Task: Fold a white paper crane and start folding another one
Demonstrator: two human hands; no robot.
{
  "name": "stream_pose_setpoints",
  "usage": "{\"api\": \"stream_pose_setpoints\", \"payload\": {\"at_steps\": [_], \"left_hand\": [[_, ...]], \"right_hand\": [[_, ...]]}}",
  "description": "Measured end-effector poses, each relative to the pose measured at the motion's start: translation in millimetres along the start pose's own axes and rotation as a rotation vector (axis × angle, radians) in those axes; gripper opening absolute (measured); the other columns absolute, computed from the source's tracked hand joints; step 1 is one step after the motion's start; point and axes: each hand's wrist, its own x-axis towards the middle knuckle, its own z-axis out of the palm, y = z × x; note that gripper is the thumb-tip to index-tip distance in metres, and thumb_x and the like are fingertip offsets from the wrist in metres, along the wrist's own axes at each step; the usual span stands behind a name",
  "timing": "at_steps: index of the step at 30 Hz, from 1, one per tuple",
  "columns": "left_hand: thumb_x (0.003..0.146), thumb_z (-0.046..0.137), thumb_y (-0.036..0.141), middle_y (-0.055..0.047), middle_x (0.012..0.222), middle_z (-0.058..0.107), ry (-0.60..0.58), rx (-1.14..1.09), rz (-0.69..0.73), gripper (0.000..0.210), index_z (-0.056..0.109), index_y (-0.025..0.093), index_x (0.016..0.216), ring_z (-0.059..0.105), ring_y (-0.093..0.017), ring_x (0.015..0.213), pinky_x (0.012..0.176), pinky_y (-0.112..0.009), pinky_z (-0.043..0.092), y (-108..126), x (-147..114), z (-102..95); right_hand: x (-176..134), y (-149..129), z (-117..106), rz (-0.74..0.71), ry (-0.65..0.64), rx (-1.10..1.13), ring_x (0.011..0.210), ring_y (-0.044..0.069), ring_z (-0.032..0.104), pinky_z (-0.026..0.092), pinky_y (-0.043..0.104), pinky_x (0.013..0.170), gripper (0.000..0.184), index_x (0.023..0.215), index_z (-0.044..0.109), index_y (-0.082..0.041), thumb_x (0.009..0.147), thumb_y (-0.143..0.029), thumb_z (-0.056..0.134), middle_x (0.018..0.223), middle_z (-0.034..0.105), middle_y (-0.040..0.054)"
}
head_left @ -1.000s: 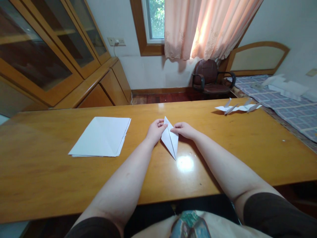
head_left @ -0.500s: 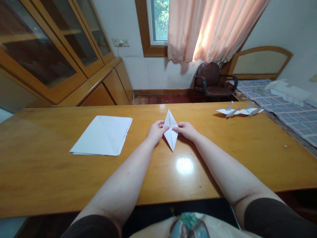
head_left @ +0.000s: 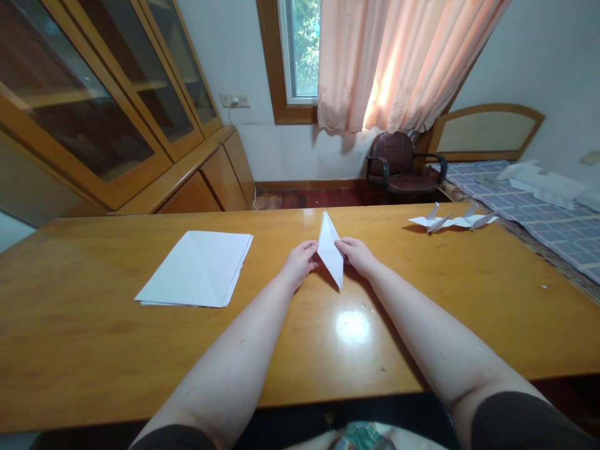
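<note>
- Both hands meet at the middle of the long orange-brown wooden table (head_left: pixel 422 312): the left hand (head_left: pixel 300 262) and the right hand (head_left: pixel 359 255) each pinch one side of a white paper folded into a narrow diamond shape (head_left: pixel 330 249).
- That folded paper stands tilted between the fingertips, its lower tip just above the tabletop.
- To the left lies a flat stack of white paper sheets (head_left: pixel 197 269).
- Far right, near the table's back edge, sit several small folded white paper figures (head_left: pixel 450 220).
</note>
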Motion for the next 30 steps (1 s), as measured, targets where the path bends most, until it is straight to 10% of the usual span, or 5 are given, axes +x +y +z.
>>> {"api": "stream_pose_setpoints", "payload": {"at_steps": [23, 30], "left_hand": [[0.070, 0.069, 0.021, -0.006, 0.091, 0.069, 0.027, 0.130, 0.009, 0.034, 0.058, 0.017, 0.102, 0.064, -0.013, 0.077, 0.067, -0.023, 0.050, 1.1, -1.3, 1.5], [0.069, 0.062, 0.009, -0.004, 0.090, 0.066, 0.126, 0.149, 0.117, 0.051, 0.049, 0.019, 0.117, 0.064, -0.012, 0.070, 0.065, -0.025, 0.051, -0.1, 4.7, -3.2]], "right_hand": [[5.9, 9.3, -3.3, -0.084, 0.139, -0.148, 0.056, 0.012, 0.050, 0.039, 0.024, 0.053, 0.032, 0.076, 0.064, -0.015, 0.069, -0.047, 0.063, 0.066, 0.062, 0.0019], [2.7, 9.8, -0.1, -0.268, 0.113, -0.141, 0.056, 0.010, 0.047, 0.039, 0.024, 0.053, 0.056, 0.123, 0.056, -0.020, 0.070, -0.037, 0.064, 0.071, 0.059, -0.0017]]}}
